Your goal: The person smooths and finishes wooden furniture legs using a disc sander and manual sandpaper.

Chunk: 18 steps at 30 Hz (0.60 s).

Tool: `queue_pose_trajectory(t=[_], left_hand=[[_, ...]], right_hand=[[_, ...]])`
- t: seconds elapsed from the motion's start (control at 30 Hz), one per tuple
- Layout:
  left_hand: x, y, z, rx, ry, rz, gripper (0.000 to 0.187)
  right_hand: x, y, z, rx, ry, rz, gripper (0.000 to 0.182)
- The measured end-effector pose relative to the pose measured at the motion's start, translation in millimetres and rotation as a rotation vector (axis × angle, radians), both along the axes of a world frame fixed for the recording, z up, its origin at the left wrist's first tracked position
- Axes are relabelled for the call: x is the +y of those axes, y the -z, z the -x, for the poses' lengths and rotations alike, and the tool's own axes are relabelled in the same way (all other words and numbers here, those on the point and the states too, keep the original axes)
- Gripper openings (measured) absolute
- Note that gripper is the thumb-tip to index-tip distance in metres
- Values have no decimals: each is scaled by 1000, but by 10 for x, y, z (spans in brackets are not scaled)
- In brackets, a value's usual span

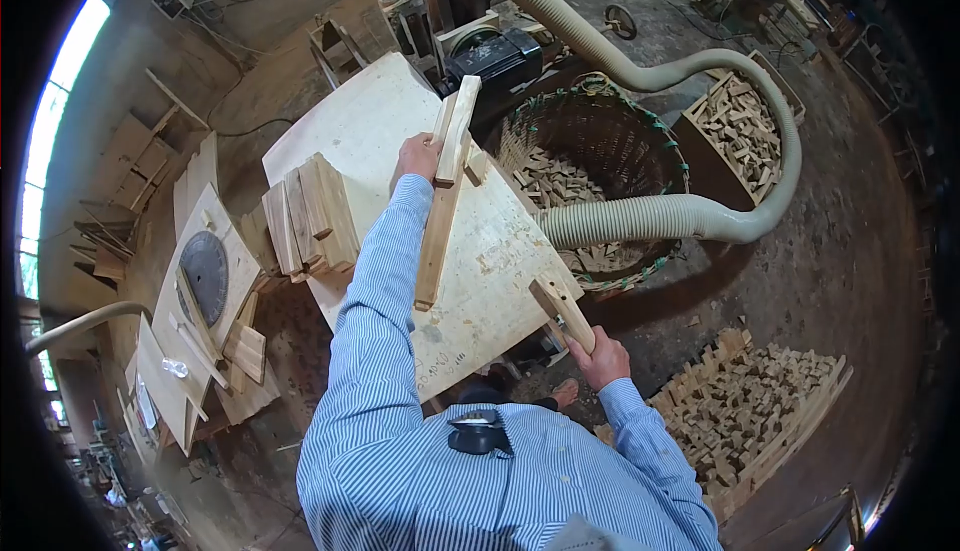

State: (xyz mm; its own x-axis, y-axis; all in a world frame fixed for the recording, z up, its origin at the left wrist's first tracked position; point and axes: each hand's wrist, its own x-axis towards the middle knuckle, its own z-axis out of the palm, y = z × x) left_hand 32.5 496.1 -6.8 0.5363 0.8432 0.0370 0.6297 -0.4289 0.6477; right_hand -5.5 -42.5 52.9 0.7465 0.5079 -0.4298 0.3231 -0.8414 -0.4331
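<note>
Left hand (418, 157): touches long pale wooden strip (458, 131) atop cream wooden tabletop (482, 286); we can't tell finger closure.
Right hand (603, 359): clasps short tan wooden bar (570, 317) at tabletop's edge.

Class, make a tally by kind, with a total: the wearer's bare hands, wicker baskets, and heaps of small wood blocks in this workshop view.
Bare hands: 2 (left hand, right hand)
Wicker basket: 1
Heaps of small wood blocks: 3 (in the basket, in the box, at lower right)
Total: 6
</note>
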Motion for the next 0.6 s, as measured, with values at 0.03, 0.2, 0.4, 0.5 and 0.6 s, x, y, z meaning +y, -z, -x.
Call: queue_pose_trajectory(t=[0.03,0.2,0.4,0.5,0.6], left_hand=[[21,9,-3,-2,5,0,41],[155,22,-64,1,-22,-16,43],[439,-43,-153,33,-19,-17,44],[579,-51,-190,29,-30,-4,43],[701,-91,-209,19,-36,7,42]], right_hand=[[23,3,-4,1,-7,0,51],[162,53,-41,-47,-17,-17,50],[471,64,-117,-39,-13,-17,50],[638,28,-152,-51,-13,-1,51],[795,-20,-183,-49,-10,-1,51]])
